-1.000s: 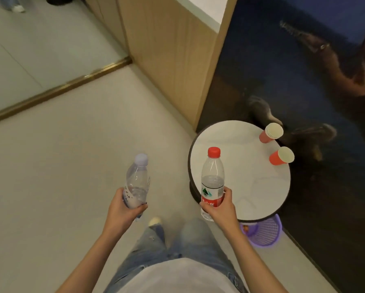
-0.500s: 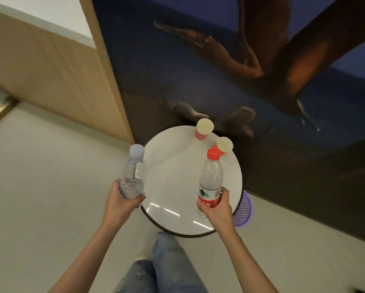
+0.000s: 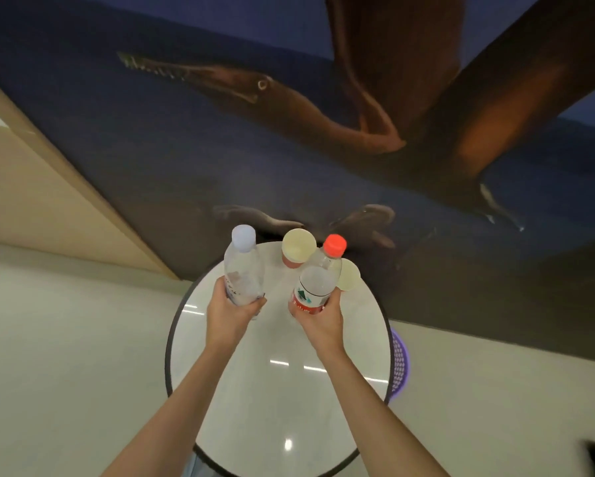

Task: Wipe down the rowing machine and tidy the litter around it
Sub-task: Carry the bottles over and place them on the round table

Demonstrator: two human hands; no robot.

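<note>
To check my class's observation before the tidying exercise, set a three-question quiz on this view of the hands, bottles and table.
1. Which hand grips the red-capped bottle?
2. True or false: two cups stand on the round table.
3. The purple basket sits: A on the table; B below the table's edge; C inside a cup.
Key: 1 the right hand; the left hand grips the pale-capped bottle. 2 true. 3 B.

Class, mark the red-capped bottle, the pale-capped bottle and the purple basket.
red-capped bottle (image 3: 318, 275): head view, clear body above the label.
pale-capped bottle (image 3: 242, 268): head view, clear body.
purple basket (image 3: 400, 359): head view, mesh wall.
</note>
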